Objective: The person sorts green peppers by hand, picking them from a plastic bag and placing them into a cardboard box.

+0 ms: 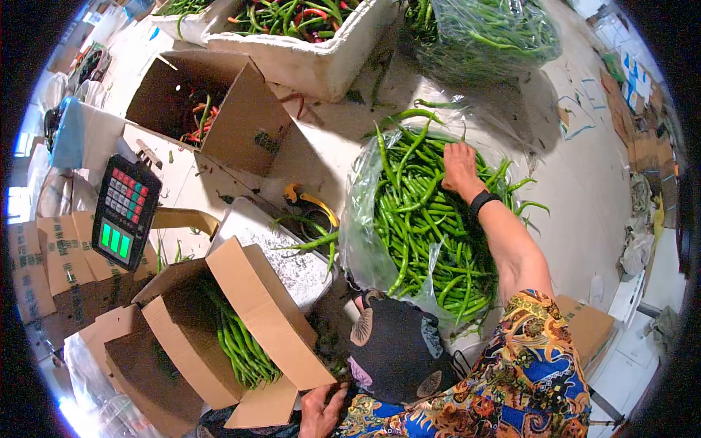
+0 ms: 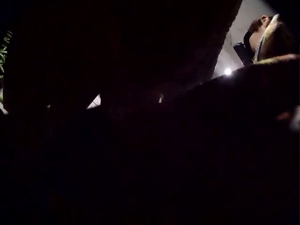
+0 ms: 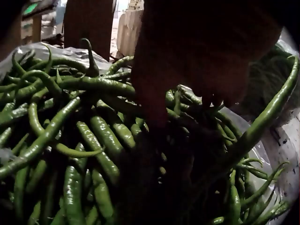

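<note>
While my left hand (image 1: 321,412) rests low beside the cardboard box (image 1: 241,336) of chillies, fingers' state unclear, my right hand (image 1: 460,169) digs into the green chillies (image 1: 423,226) heaped in the plastic bag (image 1: 361,219), fingers curled among them.

A produce packing spot, likely a wholesale vegetable stall or sorting shed. Shown by a heap of long green chili peppers (image 1: 431,219) in a clear plastic bag (image 1: 361,241) on the pale concrete floor (image 1: 584,182), a white foam crate (image 1: 307,62) of mixed green and red chilies along the far edge, open brown cardboard boxes (image 1: 241,321) part-filled with peppers, a black electronic weighing scale with coloured keys and green display (image 1: 124,212), and flattened printed cartons (image 1: 44,263) stacked at the left edge.
</note>
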Tool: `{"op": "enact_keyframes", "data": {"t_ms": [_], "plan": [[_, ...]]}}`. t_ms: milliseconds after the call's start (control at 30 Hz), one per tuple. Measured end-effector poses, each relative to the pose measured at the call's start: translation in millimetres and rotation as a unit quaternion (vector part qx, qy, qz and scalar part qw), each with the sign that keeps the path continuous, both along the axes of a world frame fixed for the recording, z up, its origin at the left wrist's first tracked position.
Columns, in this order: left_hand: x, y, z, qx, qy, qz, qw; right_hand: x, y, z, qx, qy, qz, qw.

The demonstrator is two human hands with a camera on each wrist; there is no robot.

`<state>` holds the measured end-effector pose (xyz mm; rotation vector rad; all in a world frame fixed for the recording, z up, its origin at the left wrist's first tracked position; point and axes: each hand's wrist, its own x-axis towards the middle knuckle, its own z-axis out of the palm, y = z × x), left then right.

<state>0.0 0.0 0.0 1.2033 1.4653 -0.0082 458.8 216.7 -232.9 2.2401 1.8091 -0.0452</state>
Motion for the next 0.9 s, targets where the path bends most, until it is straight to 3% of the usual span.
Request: {"op": "enact_keyframes", "data": {"t_ms": [67,100,200,267,300,400,467,533,633,700,767,833,900], "plan": [[9.1,6.6,14.8,-0.042,-0.049,0.080,0.995,-1.8,-2.3,6.3,-0.054,-0.023,0.048,0.997],[7.9,22.6,-4.7,-0.027,-0.044,0.078,0.996,-3.0,21.1,-12.9,-0.039,-0.017,0.048,0.998],[3.0,17.2,-22.8,0.023,-0.033,0.063,0.997,2.1,27.1,-8.8,0.029,0.039,0.053,0.997],[-10.8,7.3,-33.6,0.002,0.004,-0.011,1.000,0.2,24.9,-17.3,0.072,0.033,0.069,0.994],[-18.4,-2.2,-44.8,0.001,0.004,-0.010,1.000,2.3,23.5,-19.4,0.113,0.021,0.079,0.990],[-37.6,-25.5,-78.3,0.001,0.026,-0.043,0.999,8.5,27.5,-22.7,0.087,0.014,0.121,0.989],[-45.0,-31.7,-88.5,-0.108,0.011,0.049,0.993,12.9,35.3,-19.9,0.064,0.013,0.146,0.987],[-54.3,-36.6,-97.9,-0.086,-0.002,0.060,0.994,12.0,50.7,-15.3,-0.065,-0.009,0.053,0.996],[-76.7,-66.8,-136.5,-0.013,-0.029,0.088,0.996,12.3,58.1,-26.7,-0.066,-0.014,0.024,0.997],[-73.1,-76.3,-140.3,-0.045,-0.124,0.253,0.958,18.0,68.0,-36.3,-0.073,-0.023,0.037,0.996],[-65.6,-75.0,-140.0,-0.045,-0.119,0.256,0.958,13.6,76.5,-12.2,-0.205,0.018,0.051,0.977],[-68.6,-76.4,-139.0,-0.040,-0.107,0.248,0.962,19.2,64.7,-22.3,-0.173,0.017,0.096,0.980],[-71.4,-77.3,-137.8,-0.035,-0.096,0.238,0.966,25.2,46.1,-38.9,-0.087,0.089,0.132,0.983]]}}
